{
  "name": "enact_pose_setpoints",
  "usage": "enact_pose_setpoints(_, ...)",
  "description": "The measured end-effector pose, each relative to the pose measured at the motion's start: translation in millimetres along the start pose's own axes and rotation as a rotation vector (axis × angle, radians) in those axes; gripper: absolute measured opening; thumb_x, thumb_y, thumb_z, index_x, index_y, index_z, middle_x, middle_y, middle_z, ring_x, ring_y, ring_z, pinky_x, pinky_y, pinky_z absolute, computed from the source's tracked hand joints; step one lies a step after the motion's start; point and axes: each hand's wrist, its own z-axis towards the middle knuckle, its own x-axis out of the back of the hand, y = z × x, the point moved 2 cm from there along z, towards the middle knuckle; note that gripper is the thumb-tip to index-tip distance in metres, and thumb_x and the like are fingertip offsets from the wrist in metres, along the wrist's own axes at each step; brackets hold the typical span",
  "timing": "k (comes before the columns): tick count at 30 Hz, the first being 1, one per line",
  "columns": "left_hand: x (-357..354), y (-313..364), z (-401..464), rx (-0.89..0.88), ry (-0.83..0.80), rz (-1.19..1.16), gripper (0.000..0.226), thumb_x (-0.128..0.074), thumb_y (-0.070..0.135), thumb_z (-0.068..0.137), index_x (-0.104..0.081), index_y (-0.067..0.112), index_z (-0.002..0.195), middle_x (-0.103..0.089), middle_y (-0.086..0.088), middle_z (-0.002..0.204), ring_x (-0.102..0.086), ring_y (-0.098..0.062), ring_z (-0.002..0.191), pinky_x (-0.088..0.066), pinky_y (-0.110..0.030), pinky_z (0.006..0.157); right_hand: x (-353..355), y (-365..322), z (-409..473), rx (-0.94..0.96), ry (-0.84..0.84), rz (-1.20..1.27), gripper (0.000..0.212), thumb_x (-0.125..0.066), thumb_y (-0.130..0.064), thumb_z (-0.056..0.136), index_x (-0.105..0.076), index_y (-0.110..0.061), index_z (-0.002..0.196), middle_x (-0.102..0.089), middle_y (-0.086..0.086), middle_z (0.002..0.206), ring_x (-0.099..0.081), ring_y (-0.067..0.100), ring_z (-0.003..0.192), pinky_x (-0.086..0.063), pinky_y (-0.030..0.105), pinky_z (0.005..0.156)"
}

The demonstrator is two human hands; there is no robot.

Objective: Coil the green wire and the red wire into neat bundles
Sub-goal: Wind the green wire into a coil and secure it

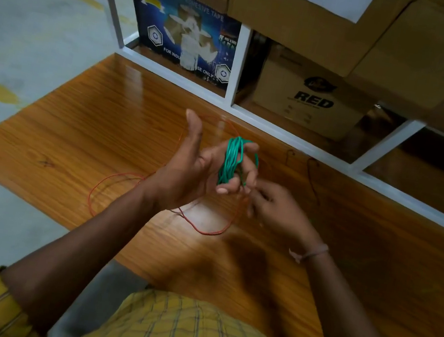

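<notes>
Green wire [232,159] is wound in many loops around the fingers of the left hand [200,164]. The bundle is long and thin. It stands almost straight up, with its top tipped a little away from the person. The left hand is held up above the table [76,120], palm turned to the right, thumb [194,125] sticking up and apart from the fingers. The fingers are curled through the loops and hold them.

Just below and to the right is the right hand [279,207]. Its fingertips are pinched together close to the bottom of the green bundle. It is blurry there, so I cannot tell what they pinch. A thin band [309,253] goes around the right wrist.

The red wire [112,182] lies loose on the table in big floppy loops, under and around the hands.

Behind the table is a white shelf frame [238,65] with boxes in it. A blue box [178,34] says "SELF ADHESIVE TAPE" at the top and "FOR INDU... SE ONLY" lower down. A brown box [308,100] next to it says "RED" in big black letters. More brown boxes [299,13] are stacked higher up.

The table is shiny orange-brown wood with lines in it. The floor [27,27] on the left is grey with faded yellow stripes. The person wears a yellow checked shirt [187,336].
</notes>
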Motion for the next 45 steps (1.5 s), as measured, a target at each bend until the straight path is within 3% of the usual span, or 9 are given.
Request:
enact_pose_setpoints(7, 8.1, -0.9, 11.9, 0.01, 0.23, 0.193, 0.101, 0.016, 0.079, 0.082, -0.057, 0.025, 0.126, -0.068, -0.023, 0.132, -0.066, -0.047, 0.125, -0.049, -0.034, 0.108, -12.7, -15.5, -37.4, 0.079, -0.359, -0.158, 0.027, -0.057, -0.028, 0.106, -0.068, -0.006, 0.096, -0.071, 0.006, 0.063, -0.06, 0.018, 0.045, -0.048, 0.03, 0.05)
enact_pose_setpoints(11, 8.8, -10.3, 6.8, 0.071, 0.234, 0.459, 0.09, 0.002, 0.093, 0.081, -0.07, 0.043, 0.098, -0.076, -0.009, 0.111, -0.073, -0.024, 0.108, -0.051, -0.033, 0.109, 19.0, -44.9, -44.3, 0.213, -0.327, -0.065, 0.019, -0.064, -0.021, 0.103, -0.073, -0.005, 0.099, -0.065, 0.001, 0.065, -0.055, 0.01, 0.057, -0.044, 0.024, 0.055)
enact_pose_setpoints(14, 9.3, -18.6, 2.9, 0.164, 0.131, 0.498, 0.091, 0.002, 0.095, 0.078, -0.062, 0.036, 0.106, -0.063, -0.032, 0.123, -0.061, -0.022, 0.105, -0.047, -0.018, 0.104, 49.0, -60.3, -42.8, 0.23, -0.23, 0.138, 0.022, -0.06, -0.013, 0.103, -0.066, 0.008, 0.104, -0.063, -0.011, 0.065, -0.047, 0.006, 0.054, -0.038, 0.019, 0.05)
enact_pose_setpoints(18, 3.6, -28.5, -1.4, 0.189, -0.028, 0.47, 0.104, -0.006, 0.1, 0.074, -0.061, 0.016, 0.101, -0.063, -0.022, 0.096, -0.046, -0.027, 0.078, -0.043, -0.052, 0.091, 80.4, -59.0, -20.7, 0.228, -0.001, 0.213, 0.022, -0.063, -0.025, 0.1, -0.068, -0.004, 0.1, -0.052, 0.01, 0.07, -0.043, 0.012, 0.052, -0.037, 0.021, 0.045)
enact_pose_setpoints(24, -6.6, -24.5, -1.1, 0.169, -0.182, 0.327, 0.126, 0.0, 0.099, 0.073, -0.039, 0.006, 0.149, -0.052, -0.008, 0.086, -0.027, -0.039, 0.068, -0.043, -0.03, 0.074, 56.2, -21.6, 20.2, 0.168, 0.273, 0.118, 0.02, -0.066, -0.018, 0.102, -0.067, 0.001, 0.098, -0.057, 0.021, 0.079, -0.05, 0.014, 0.072, -0.041, 0.028, 0.065)
enact_pose_setpoints(30, 0.4, -6.7, 4.9, 0.042, -0.06, 0.012, 0.132, 0.015, 0.089, 0.074, -0.03, -0.001, 0.159, -0.052, -0.018, 0.092, -0.037, -0.025, 0.068, -0.049, -0.032, 0.079, 0.3, 12.6, 10.5, 0.011, 0.075, 0.075, 0.025, -0.053, -0.017, 0.108, -0.07, -0.018, 0.091, -0.062, -0.004, 0.072, -0.051, -0.003, 0.057, -0.039, 0.024, 0.057)
enact_pose_setpoints(35, 13.6, -7.0, 12.2, 0.002, 0.076, -0.003, 0.13, 0.021, 0.088, 0.077, -0.028, 0.001, 0.159, -0.061, -0.025, 0.112, -0.064, -0.036, 0.1, -0.049, -0.041, 0.106, -26.3, 11.6, -16.3, -0.046, -0.201, 0.032, 0.027, -0.054, -0.029, 0.109, -0.075, -0.02, 0.095, -0.064, -0.002, 0.059, -0.052, 0.015, 0.046, -0.042, 0.025, 0.045)
enact_pose_setpoints(38, 12.1, -12.1, 15.3, 0.028, 0.111, 0.075, 0.129, 0.023, 0.087, 0.074, -0.069, 0.023, 0.137, -0.064, -0.026, 0.123, -0.061, -0.044, 0.132, -0.032, -0.044, 0.126, -18.8, -5.8, -32.2, 0.044, -0.382, -0.027, 0.036, -0.054, -0.034, 0.107, -0.07, -0.003, 0.097, -0.068, 0.002, 0.063, -0.058, 0.022, 0.05, -0.048, 0.029, 0.05)
enact_pose_setpoints(45, 19.3, -48.7, 13.2, 0.25, 0.098, 0.36, 0.127, -0.018, 0.11, 0.063, -0.047, 0.006, 0.13, -0.057, -0.016, 0.113, -0.051, -0.029, 0.105, -0.046, -0.036, 0.096, 46.8, -49.3, -43.8, 0.208, -0.332, 0.21, 0.025, -0.059, -0.019, 0.105, -0.067, 0.004, 0.112, -0.068, -0.004, 0.07, -0.046, 0.005, 0.046, -0.036, 0.017, 0.041)
